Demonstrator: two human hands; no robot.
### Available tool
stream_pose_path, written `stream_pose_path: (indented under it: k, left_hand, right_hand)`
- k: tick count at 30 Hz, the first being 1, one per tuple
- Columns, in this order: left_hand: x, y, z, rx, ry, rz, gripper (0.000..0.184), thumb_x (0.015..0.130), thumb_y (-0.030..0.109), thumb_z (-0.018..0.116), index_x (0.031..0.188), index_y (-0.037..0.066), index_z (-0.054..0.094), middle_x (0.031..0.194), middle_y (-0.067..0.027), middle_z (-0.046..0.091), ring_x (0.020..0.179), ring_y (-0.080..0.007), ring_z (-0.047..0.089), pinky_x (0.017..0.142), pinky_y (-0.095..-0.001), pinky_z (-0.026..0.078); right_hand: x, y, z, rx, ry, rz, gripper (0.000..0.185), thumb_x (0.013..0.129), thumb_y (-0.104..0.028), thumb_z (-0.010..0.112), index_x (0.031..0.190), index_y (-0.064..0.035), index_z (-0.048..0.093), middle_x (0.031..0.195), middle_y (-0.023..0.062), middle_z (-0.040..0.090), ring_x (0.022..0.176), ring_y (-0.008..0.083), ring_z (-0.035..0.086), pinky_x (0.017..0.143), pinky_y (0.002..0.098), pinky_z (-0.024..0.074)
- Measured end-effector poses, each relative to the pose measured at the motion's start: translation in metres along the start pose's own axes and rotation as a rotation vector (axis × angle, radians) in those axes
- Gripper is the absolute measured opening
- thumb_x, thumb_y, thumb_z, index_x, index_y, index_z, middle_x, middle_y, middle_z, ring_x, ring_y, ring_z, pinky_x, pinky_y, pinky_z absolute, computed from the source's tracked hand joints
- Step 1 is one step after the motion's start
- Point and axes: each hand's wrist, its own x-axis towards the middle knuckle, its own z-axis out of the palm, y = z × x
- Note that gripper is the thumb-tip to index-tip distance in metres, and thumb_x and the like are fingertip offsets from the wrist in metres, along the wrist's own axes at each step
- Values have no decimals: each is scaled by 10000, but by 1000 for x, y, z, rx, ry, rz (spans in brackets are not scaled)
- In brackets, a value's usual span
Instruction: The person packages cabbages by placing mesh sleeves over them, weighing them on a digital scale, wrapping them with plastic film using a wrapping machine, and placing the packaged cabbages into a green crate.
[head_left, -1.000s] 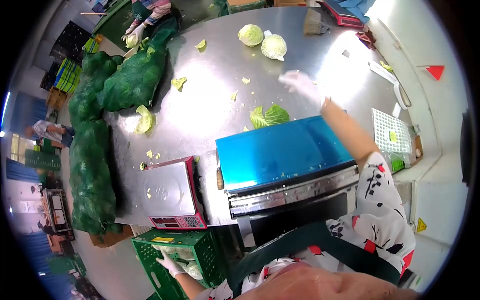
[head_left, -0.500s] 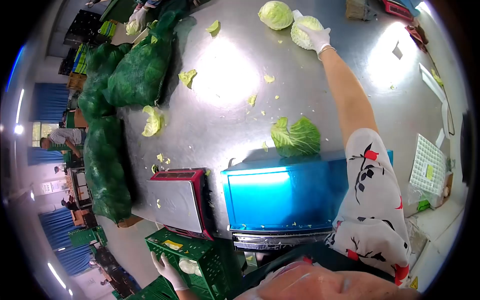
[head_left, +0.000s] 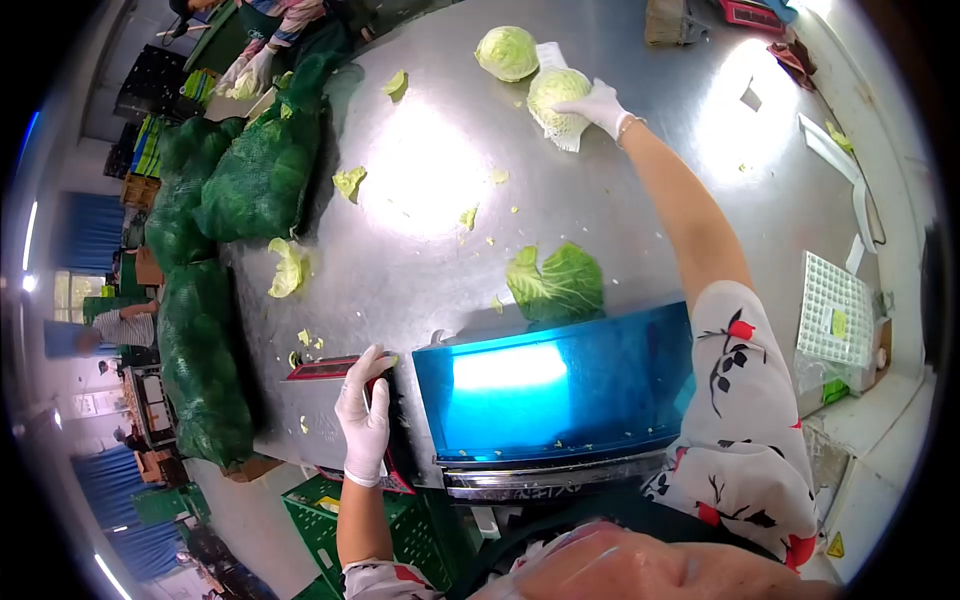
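At the far side of the metal table, my gloved right hand (head_left: 602, 108) grips the right side of a pale green cabbage (head_left: 557, 92). White net-like material (head_left: 567, 137) shows under and beyond that cabbage. A second cabbage (head_left: 507, 54) sits just left of it. My gloved left hand (head_left: 362, 425) is raised over the red-framed scale (head_left: 320, 420), thumb and fingers apart, holding nothing. Between the hands lie a large green cabbage leaf (head_left: 555, 283) and a blue film-covered box-like surface (head_left: 530, 395).
Green mesh sacks (head_left: 205, 360) line the table's left edge. A green crate (head_left: 340, 530) stands below the scale. Leaf scraps (head_left: 287, 268) litter the metal table (head_left: 400, 280). A co-worker's gloved hands (head_left: 245, 75) handle leaves at upper left. A white tray (head_left: 835, 310) lies at right.
My left hand has risen from beside the green crate to over the scale. My right hand and its cabbage appear slightly lower and left, with more white net showing; the whole view has shifted.
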Motion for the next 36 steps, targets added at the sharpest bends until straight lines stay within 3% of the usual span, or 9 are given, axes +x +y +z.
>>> stream_pose_path:
  k: [5, 13, 17, 19, 23, 26, 29, 32, 36]
  left_hand:
    - [-24, 6, -6, 71, -19, -35, 347, 977, 111, 572, 1305, -1, 595, 1162, -145, 694, 1051, -216, 664, 998, -350, 467]
    - [-46, -2, 3, -238, 74, -312, 392, 990, 34, 502, 1374, -43, 520, 1260, -161, 646, 1125, -238, 644, 1046, -355, 440]
    - [-8, 48, 77, -466, -155, -111, 736, 954, 53, 563, 1572, 42, 164, 1538, -187, 371, 1332, -283, 488, 1078, -371, 409]
    - [-7, 62, 111, -676, -232, -103, 889, 922, 65, 620, 1589, 77, 32, 1578, -190, 274, 1389, -288, 405, 1099, -382, 391]
    - [-35, 83, 142, -692, -315, -78, 986, 840, 161, 757, 1575, 53, 108, 1519, -213, 333, 1389, -281, 385, 1144, -403, 346]
    - [-59, 80, 143, -447, -367, 14, 985, 777, 255, 808, 1542, 35, 229, 1490, -233, 383, 1389, -337, 396, 1153, -420, 342]
    - [-69, 76, 133, -215, -400, 173, 1036, 722, 352, 828, 1530, 37, 261, 1434, -255, 445, 1352, -403, 418, 1150, -443, 338]
    - [-81, 71, 121, -37, -344, 272, 1005, 771, 362, 802, 1532, 15, 245, 1429, -292, 433, 1331, -421, 420, 1150, -446, 303]
    - [-136, 49, 63, 232, -12, 177, 859, 780, 297, 792, 1480, 11, 385, 1102, -113, 636, 1069, -296, 558, 967, -440, 406]
  right_hand:
    - [26, 0, 56, 456, 36, -154, 866, 689, -439, 863, 1302, 71, 525, 1181, 197, 664, 1118, 257, 655, 951, 341, 536]
    - [-43, -39, 21, 1346, -762, 262, 518, 956, -304, 616, 1365, -11, 492, 1265, 129, 630, 1082, 226, 664, 924, 397, 569]
    - [-218, -96, -83, 1229, -1110, 25, 479, 1022, -272, 484, 1415, 0, 442, 1325, 151, 589, 1158, 230, 623, 995, 368, 525]
    - [-295, -104, -120, 1263, -1149, 229, 496, 1023, -284, 487, 1416, 15, 435, 1330, 140, 582, 1182, 199, 600, 1039, 360, 479]
    - [-430, -74, -141, 827, -464, -25, 577, 924, -314, 672, 1338, 50, 502, 1281, 141, 615, 1094, 199, 631, 964, 327, 496]
    - [-478, -75, -173, 543, -425, -71, 624, 884, -323, 703, 1325, 64, 492, 1225, 222, 605, 1180, 274, 569, 987, 382, 447]
    - [-520, -36, -147, 42, -50, -355, 656, 870, -354, 709, 1325, 66, 494, 1192, 251, 592, 1157, 373, 541, 1006, 447, 399]
    - [-533, -30, -142, 201, -7, -241, 698, 882, -342, 717, 1383, 63, 449, 1277, 253, 548, 1204, 388, 490, 1051, 463, 362]
    - [-563, -27, -189, 41, 253, -213, 644, 883, -281, 739, 1358, 59, 467, 1319, 237, 520, 1247, 379, 466, 1083, 450, 354]
